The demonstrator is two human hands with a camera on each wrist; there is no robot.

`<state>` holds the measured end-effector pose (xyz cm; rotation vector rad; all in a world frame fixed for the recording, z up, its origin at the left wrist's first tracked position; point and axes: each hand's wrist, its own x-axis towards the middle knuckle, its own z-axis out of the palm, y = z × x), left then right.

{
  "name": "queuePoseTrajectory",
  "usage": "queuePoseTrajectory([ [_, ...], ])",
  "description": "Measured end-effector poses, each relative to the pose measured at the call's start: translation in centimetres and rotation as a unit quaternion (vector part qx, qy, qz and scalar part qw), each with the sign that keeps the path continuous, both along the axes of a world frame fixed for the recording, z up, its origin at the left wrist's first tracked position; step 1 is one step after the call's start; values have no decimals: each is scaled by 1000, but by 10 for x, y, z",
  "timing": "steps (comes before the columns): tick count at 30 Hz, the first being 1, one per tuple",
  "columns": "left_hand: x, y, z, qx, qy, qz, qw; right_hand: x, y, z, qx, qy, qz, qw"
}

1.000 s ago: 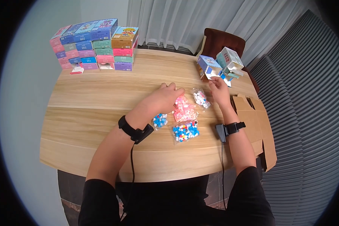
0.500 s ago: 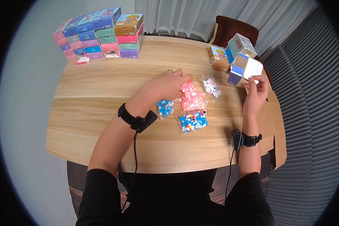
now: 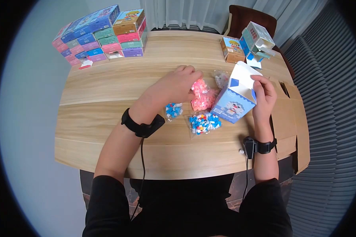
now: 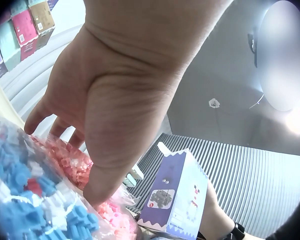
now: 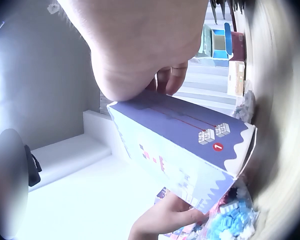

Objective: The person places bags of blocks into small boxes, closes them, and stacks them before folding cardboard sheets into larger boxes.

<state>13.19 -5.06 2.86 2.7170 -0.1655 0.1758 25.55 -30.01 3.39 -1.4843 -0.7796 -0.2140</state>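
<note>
My right hand (image 3: 264, 96) pinches a blue-and-white toy-brick box (image 3: 236, 104) by its upper edge, near the raised white flap. The box is tilted, its top open, beside the bags in the middle of the table. My left hand (image 3: 178, 83) grips the clear bag of pink bricks (image 3: 203, 96); in the left wrist view its thumb (image 4: 97, 187) lies on the near side and its fingers reach over the far side. Close by lie a small bag of blue bricks (image 3: 173, 110), a larger bag of blue, white and red bricks (image 3: 204, 123), and a bag of white pieces (image 3: 220, 78) partly behind the box.
Stacked colourful boxes (image 3: 103, 37) stand at the back left of the wooden table (image 3: 106, 142). At the back right are a brown box (image 3: 232, 50) and a pale green opened box (image 3: 259, 37). Flattened cardboard (image 3: 284, 126) lies along the right edge; a chair (image 3: 252, 19) stands behind.
My right hand has taken the blue box from the back right and brought it left and nearer, beside the bags. My left hand has stayed at the pink bag.
</note>
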Motion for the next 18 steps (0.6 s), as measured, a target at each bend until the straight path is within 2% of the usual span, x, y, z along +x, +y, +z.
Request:
queuePoseTrajectory([
  [5, 1, 0, 0, -1, 1, 1, 1000, 3, 0, -12, 27, 84, 36, 995],
  [8, 1, -3, -7, 10, -85, -21, 996, 4, 4, -19, 36, 111, 41, 992],
  [11, 2, -8, -8, 32, -118, -47, 991, 2, 6, -22, 37, 81, 110, 990],
  [14, 5, -5, -4, 30, -98, -65, 993, 2, 9, -26, 55, 65, 207, 975],
  [17, 5, -7, 3, -2, -119, -38, 992, 0, 12, -29, 57, 54, 238, 968],
  [18, 4, -7, 7, -12, -113, -27, 993, -3, 12, -28, 15, 59, 214, 975],
])
